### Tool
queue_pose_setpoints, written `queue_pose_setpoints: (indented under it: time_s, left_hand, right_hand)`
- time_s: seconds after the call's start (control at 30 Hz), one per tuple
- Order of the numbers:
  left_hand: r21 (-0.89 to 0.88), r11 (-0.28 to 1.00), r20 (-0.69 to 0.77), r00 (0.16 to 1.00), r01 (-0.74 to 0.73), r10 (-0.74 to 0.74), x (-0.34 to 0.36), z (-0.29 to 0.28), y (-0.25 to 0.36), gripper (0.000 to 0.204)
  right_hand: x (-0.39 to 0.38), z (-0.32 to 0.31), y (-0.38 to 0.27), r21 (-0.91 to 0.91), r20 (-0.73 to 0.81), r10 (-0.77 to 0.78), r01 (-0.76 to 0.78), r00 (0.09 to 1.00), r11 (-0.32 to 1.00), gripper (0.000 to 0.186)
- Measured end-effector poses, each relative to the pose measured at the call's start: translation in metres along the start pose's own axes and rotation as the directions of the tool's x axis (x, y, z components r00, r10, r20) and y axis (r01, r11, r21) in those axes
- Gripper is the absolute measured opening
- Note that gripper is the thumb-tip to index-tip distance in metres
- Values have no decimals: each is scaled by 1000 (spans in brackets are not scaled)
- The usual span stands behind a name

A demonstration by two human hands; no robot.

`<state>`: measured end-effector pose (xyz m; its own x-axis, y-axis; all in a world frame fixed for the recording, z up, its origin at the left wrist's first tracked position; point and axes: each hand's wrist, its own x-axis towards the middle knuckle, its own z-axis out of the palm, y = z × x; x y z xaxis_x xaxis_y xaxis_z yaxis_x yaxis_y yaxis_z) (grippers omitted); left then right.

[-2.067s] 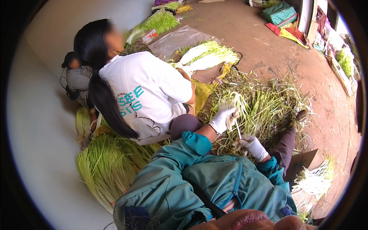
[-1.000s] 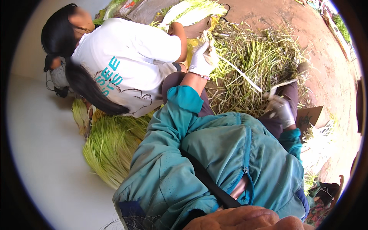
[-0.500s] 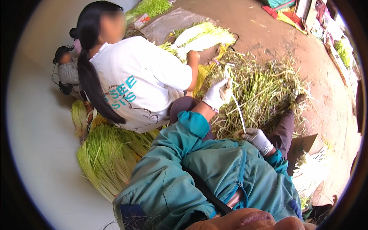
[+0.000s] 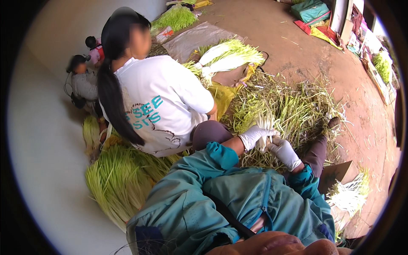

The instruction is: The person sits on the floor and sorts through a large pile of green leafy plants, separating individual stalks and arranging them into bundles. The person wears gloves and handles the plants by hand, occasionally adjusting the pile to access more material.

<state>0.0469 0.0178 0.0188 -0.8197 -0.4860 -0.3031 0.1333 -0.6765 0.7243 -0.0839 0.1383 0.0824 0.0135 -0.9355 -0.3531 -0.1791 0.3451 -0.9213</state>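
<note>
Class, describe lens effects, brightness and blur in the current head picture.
Head view: the fisheye leaves a curved black rim; head view: pale stalks at lower right look nearly washed out; head view: left hand and right hand show little motion blur.

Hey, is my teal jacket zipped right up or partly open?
Partly open: the jacket is closed along the front, but skin shows in a gap near the top.
</note>
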Motion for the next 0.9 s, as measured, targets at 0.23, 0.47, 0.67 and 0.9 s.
queue_pose_setpoints:
  time_s: [0.23, 0.47, 0.67, 0.9]
  left_hand:
    - [245, 962, 10, 992, 118, -124, -1, 27, 18, 34]
    - [-186, 983, -18, 1000, -2, -1, 1, 9, 68, 23]
    - [-221, 947, 120, 957, -235, 265, -4, 19, 111, 28]
    - [-263, 964, -119, 990, 39, -73, 30, 6, 71, 27]
  right_hand:
    - [27, -4, 72, -111, -66, -113, 105, 991, 988, 25]
    - [41, -18, 144, -243, 262, 81, -16, 962, 970, 25]
    - [85, -65, 240, -9, 89, 299, -300, 950, 954, 23]
    - [142, -117, 301, 752, -267, 575, -206, 774, 626, 28]
